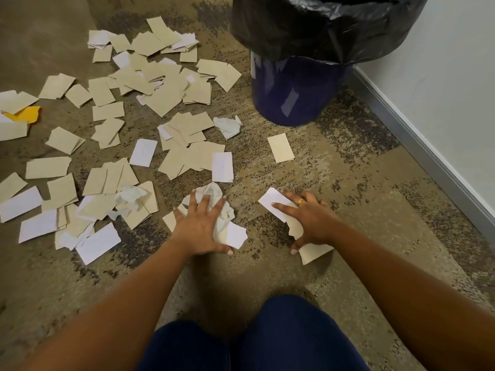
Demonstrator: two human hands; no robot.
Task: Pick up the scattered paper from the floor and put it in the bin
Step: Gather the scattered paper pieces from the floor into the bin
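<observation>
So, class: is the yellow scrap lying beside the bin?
No, the yellow scrap lies at the far left, the bin upper right.

bare carpet (334,167) between hands and bin (294,92)

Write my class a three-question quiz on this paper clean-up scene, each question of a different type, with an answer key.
1. True or false: the left hand rests on crumpled white paper.
2. The liner in the blue bin is: A black, B white, C yellow.
3. Fill in: the yellow scrap lies at the picture's ___ edge.

Key: 1 true; 2 A; 3 left.
</observation>
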